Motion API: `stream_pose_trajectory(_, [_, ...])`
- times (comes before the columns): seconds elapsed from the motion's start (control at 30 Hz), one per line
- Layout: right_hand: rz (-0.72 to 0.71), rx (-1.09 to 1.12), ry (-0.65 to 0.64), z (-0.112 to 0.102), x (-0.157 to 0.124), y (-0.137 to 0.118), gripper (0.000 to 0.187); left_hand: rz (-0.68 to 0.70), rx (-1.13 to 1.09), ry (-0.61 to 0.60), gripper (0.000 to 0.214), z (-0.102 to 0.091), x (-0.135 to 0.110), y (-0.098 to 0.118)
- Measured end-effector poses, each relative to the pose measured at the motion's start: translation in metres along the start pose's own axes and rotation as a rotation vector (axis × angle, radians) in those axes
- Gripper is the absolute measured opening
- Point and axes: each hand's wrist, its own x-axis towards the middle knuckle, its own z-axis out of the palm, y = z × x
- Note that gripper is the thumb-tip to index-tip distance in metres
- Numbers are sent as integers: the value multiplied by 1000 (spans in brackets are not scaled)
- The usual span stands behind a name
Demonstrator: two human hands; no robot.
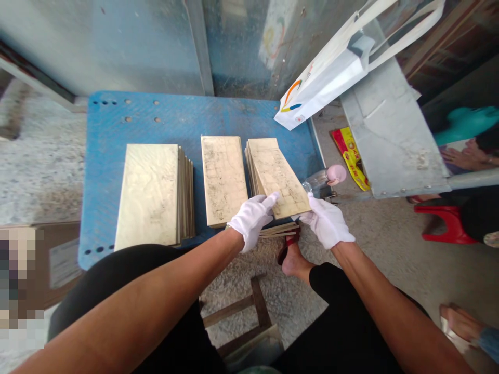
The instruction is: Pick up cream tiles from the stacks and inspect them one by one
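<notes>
So I've got three stacks of thin tan boards on a blue table (pixel 175 117) and both white-gloved hands busy at the right-hand stack (pixel 251 174). The top board (pixel 283 176) there sits skewed over the ones below, its near end swung to the right. My right hand (pixel 326 221) has that board's near right corner pinched pretty much closed, thumb on the edge and the other fingers tucked under. My left hand (pixel 252 215) is at the near left side, index finger laid out on the top face; the rest are bunched by the near edge and I honestly can't tell if they're gripping. The left stack (pixel 150 192) and middle stack (pixel 225 182) sit well clear of the right hand. Container-wise, there's a white bag (pixel 323 85) with handles leaning at the far right corner, can't see inside it. A clear bottle (pixel 317 180) with a pink lid is just past the right glove, contents unreadable from here. A red and yellow packet (pixel 353 158) lies beyond that, and a cardboard box (pixel 64 265) sits off to the left, insides hidden from me.
</notes>
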Motion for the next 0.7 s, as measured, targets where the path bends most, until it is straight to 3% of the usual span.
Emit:
stream_pose_trajectory(0.1, [-41, -40, 40, -3, -26, 2, 43, -39, -252, -73, 31, 1, -1, 4])
stream_pose_trajectory(0.2, [-38, -74, 61, -14, -61, 7, 40, -72, -327, -64, 27, 1, -1, 3])
stream_pose_trajectory(0.37, [87, -91, 13, -32, -116, 21, 39, -102, -279, -126, 22, 4, -8, -4])
stream_pose_trajectory(0.5, [167, -275, 25, -47, -128, 31, 40, -113, -161, -164, 19, 6, -19, -7])
stream_pose_trajectory(0.6, [-5, -433, 85, -55, -117, 19, 45, -51, 6, -183, 15, 4, -26, -7])
stream_pose_trajectory(0.7, [-287, -520, 147, -51, -102, -15, 55, 57, 244, -211, 19, -1, -34, -6])
